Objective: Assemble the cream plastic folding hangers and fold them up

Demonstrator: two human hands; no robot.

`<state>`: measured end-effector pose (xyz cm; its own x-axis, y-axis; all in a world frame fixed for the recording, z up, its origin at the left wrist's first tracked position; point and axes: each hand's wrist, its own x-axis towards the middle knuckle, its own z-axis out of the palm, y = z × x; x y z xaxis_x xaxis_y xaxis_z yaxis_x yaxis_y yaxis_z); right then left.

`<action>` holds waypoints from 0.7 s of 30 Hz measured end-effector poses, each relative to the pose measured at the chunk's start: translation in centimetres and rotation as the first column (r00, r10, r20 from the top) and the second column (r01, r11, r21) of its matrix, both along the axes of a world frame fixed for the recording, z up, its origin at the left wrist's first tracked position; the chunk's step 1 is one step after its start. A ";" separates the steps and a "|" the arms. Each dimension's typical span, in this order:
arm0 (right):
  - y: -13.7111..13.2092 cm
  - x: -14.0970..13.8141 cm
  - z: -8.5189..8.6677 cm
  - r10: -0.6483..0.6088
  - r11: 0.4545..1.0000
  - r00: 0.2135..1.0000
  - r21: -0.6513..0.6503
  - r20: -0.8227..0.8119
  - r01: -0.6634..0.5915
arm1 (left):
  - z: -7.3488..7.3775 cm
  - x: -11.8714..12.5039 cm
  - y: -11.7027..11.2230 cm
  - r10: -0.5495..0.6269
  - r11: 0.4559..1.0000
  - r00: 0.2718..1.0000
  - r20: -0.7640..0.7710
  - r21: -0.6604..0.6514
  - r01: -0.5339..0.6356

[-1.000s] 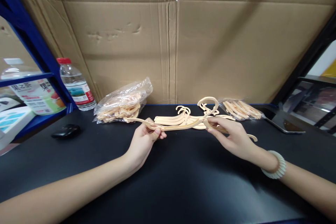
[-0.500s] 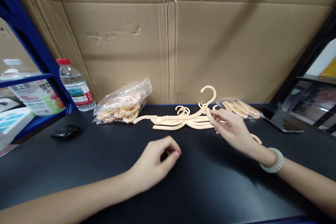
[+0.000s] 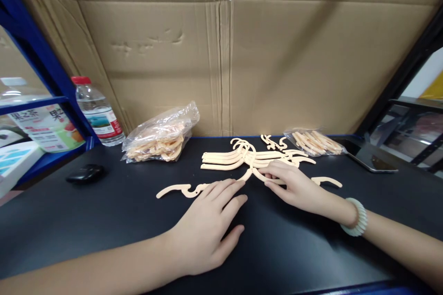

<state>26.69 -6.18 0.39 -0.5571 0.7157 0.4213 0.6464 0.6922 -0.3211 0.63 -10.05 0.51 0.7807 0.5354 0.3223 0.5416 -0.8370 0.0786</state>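
The unfolded hanger (image 3: 247, 174) lies just in front of the stacked hangers (image 3: 221, 166), one side pinched by the right hand (image 3: 294, 185), the left hand (image 3: 207, 221) loosely spread over the other, gripping nothing, apparently to steady it.

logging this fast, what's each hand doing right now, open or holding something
Left hand: open, palm down, fingers over the near hanger's left side.
Right hand: closed, holding the same hanger's right side.
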 end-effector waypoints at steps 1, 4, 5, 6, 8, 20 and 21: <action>0.0 0.0 -0.1 -0.006 1.000 1.000 -0.013 0.011 0.006 | 0.0 0.0 0.0 0.010 1.000 1.000 -0.002 -0.012 -0.010; 0.2 0.1 -0.3 -0.015 0.999 0.999 -0.041 0.034 0.017 | -0.2 0.0 0.2 0.034 0.998 0.999 0.005 -0.046 -0.034; 0.2 0.1 -0.4 -0.014 0.999 0.999 -0.042 0.042 0.016 | -0.3 0.0 0.2 0.037 0.998 0.999 0.006 -0.057 -0.037; 0.3 0.1 -0.5 -0.014 0.999 0.999 -0.039 0.049 0.016 | -0.4 0.0 0.3 0.040 0.997 0.999 0.008 -0.065 -0.039; 0.3 0.1 -0.5 -0.015 1.000 0.998 -0.007 0.064 0.016 | -0.5 -0.1 0.4 0.046 0.996 0.999 0.012 -0.078 -0.045; 0.7 0.3 -1.5 -0.038 0.999 0.980 0.010 0.195 0.037 | 0.1 -0.1 1.7 0.090 0.987 0.994 -0.066 -0.126 -0.098; 1.0 0.2 -1.6 -0.040 0.999 0.979 0.007 0.200 0.039 | 0.1 -0.2 1.9 0.090 0.987 0.994 -0.064 -0.125 -0.098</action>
